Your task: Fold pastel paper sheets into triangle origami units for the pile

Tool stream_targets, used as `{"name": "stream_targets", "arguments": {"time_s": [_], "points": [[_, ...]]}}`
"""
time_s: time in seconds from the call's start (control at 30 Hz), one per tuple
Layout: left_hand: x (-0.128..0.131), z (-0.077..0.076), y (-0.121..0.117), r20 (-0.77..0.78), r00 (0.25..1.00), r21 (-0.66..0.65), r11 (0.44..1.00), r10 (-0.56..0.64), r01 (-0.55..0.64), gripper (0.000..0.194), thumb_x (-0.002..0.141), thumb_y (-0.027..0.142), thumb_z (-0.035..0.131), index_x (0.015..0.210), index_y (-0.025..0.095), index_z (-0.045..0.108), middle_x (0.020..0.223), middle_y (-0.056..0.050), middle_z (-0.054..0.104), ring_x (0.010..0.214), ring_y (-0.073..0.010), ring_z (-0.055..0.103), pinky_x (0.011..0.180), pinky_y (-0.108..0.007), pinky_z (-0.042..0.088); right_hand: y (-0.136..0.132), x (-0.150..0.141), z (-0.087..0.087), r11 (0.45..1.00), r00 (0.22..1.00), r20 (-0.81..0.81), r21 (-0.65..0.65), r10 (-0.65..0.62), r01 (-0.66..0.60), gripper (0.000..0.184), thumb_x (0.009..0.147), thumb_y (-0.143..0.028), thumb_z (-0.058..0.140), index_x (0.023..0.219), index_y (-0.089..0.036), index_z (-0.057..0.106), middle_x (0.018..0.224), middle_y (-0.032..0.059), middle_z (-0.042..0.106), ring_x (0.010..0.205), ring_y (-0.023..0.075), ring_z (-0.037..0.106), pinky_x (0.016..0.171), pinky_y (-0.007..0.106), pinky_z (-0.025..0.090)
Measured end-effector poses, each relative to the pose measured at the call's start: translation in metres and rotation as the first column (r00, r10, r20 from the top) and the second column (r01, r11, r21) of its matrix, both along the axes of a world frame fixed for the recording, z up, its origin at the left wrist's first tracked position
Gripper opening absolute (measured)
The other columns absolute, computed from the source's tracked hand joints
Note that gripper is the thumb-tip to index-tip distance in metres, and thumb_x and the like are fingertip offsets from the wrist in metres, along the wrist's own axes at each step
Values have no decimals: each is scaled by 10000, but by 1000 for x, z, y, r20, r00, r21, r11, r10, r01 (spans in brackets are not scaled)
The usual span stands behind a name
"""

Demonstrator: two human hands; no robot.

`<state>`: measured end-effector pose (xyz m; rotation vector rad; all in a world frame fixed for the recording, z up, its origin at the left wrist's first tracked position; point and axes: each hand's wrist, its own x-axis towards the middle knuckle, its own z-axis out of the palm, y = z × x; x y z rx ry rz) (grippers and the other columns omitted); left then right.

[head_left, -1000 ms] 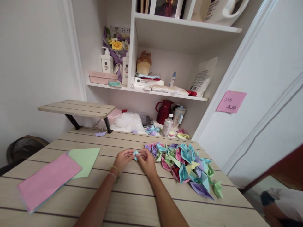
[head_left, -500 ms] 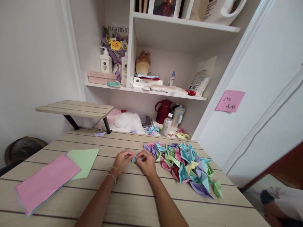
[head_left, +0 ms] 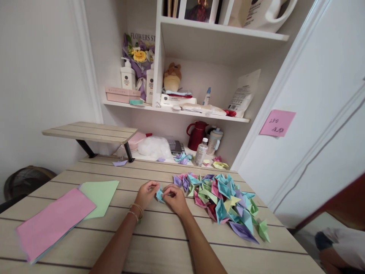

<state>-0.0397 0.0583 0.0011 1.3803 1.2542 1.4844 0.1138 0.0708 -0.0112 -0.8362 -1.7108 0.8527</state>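
Observation:
A small piece of folded light-blue paper [head_left: 160, 195] stands between my hands over the middle of the table, its pointed tip upward. My right hand [head_left: 176, 198] pinches its right side between thumb and fingers. On the other side, the closed fingertips of my left hand [head_left: 146, 195] are at the paper's left edge; their exact contact is hard to see. Right of my hands lies a heap of folded paper boats [head_left: 225, 199] in blue, green, pink, purple and yellow. Flat pink paper sheets [head_left: 57, 222] and a green sheet [head_left: 99, 198] lie at the left.
A small raised wooden stand [head_left: 91, 131] is at the back left. Behind the table, a clear bottle [head_left: 201, 152], a red jug [head_left: 196, 135] and a bag of white stuffing [head_left: 155, 147] stand under the shelf [head_left: 199, 114]. Part of another person [head_left: 339, 243] shows at the lower right.
The blue paper has opened out and now shows more of its surface with an upright tip. My left fingers have drawn slightly left, while my right hand stays nearly in place.

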Motion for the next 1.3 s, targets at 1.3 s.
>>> {"name": "stream_targets", "arguments": {"time_s": [1.3], "points": [[5,-2,0,331,937,-168,970,-114,177,346,509,315,756,705,150,523,696,-22,652,674,-153,632,653,-295,519,3,-3,-2,992,989,-122,-104,-79,66,401,584,-366,719,929,-175,646,851,64,667,666,171,591,568,264,475]]}}
